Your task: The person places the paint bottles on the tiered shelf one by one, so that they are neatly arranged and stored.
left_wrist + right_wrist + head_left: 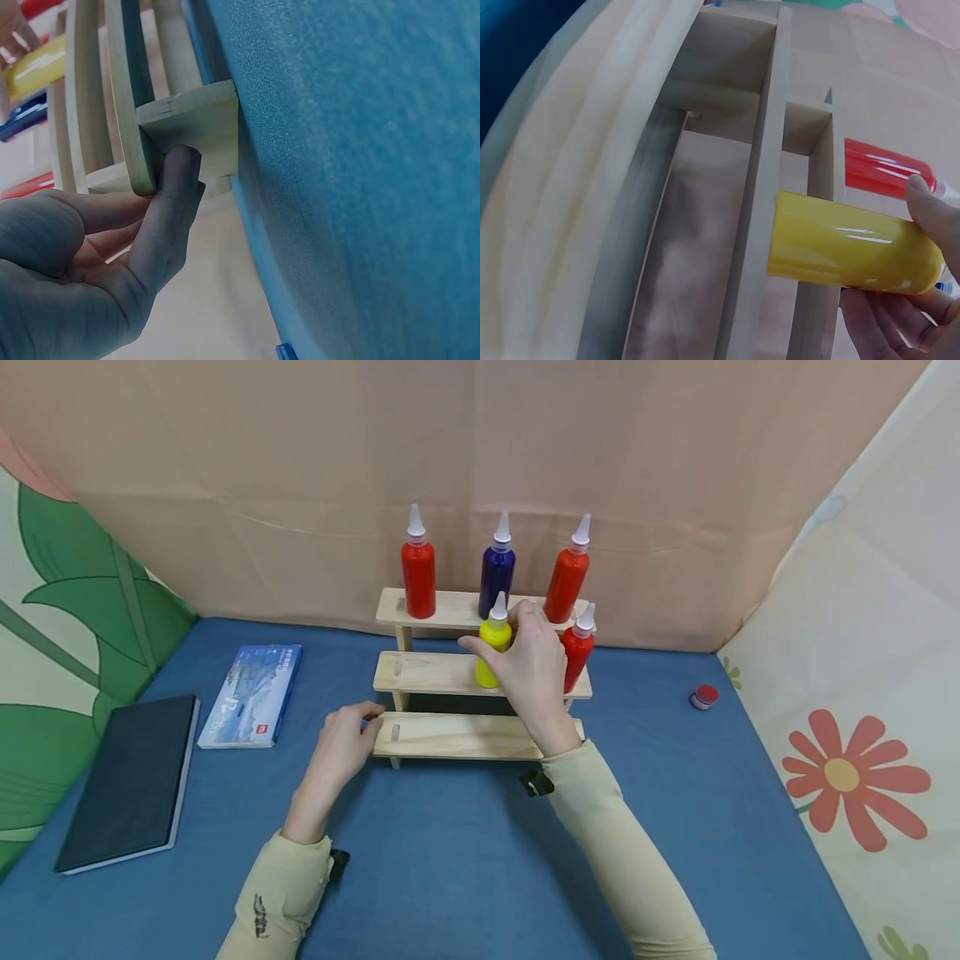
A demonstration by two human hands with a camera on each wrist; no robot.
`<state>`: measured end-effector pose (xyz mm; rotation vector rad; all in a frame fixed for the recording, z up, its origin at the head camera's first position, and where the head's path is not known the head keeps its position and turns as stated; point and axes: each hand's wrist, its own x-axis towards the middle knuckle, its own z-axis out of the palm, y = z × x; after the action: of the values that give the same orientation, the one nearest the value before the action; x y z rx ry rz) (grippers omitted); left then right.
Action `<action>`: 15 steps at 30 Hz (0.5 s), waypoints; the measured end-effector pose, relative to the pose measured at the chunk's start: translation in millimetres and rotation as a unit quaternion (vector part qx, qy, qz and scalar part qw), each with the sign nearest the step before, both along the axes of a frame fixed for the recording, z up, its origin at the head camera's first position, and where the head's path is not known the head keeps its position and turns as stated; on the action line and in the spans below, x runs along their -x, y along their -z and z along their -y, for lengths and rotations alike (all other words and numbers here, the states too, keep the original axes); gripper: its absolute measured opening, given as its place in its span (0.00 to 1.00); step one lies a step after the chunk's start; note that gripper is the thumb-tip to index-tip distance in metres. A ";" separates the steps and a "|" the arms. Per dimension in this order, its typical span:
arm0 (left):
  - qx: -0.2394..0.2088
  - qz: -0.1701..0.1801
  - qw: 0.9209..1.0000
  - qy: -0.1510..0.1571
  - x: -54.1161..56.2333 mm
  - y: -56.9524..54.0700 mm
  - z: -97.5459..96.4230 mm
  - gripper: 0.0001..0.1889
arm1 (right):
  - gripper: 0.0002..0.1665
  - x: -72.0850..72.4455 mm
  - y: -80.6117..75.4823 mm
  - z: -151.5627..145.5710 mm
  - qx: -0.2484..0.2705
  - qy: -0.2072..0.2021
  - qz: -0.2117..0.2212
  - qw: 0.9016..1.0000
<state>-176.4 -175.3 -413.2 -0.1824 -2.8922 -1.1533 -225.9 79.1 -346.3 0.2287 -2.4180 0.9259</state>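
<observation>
A three-tier wooden stand [450, 735] holds squeeze bottles with white nozzle caps. My right hand [534, 668] grips a yellow bottle [487, 670] near its top, its base at the middle shelf; in the right wrist view the yellow bottle [847, 244] shows thumb and fingers on opposite sides. Right beside that hand, a red bottle [576, 653] stands on the middle shelf. On the top shelf are a red bottle [418, 578], a dark blue bottle [497, 575] and another red bottle [566, 583]. My left hand [97, 262] pinches the left end of the lowest shelf [135, 161].
On the blue cloth at left lie a black notebook [129, 783] and a blue-and-white box [251, 695]. A small red-lidded jar [704, 697] sits to the right. Behind the stand hangs a beige cloth [300, 510]; a flower-printed panel [862, 693] borders the right side.
</observation>
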 end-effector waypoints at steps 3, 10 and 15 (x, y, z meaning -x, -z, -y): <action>0.000 0.001 1.000 -0.002 0.6 0.7 0.5 0.15 | 0.33 -0.9 1.1 0.5 0.005 -0.002 0.005 1.000; 0.000 0.001 1.000 -0.001 1.1 1.7 1.3 0.15 | 0.40 -5.3 0.5 0.2 0.004 -0.009 0.021 1.000; 0.006 0.000 1.000 0.001 3.8 1.7 2.0 0.15 | 0.38 -21.8 -9.9 -4.6 0.013 -0.020 0.018 1.000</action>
<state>-180.2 -177.3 -414.9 -0.1866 -2.9011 -1.1362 -204.1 83.7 -336.4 0.2541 -2.4404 0.9874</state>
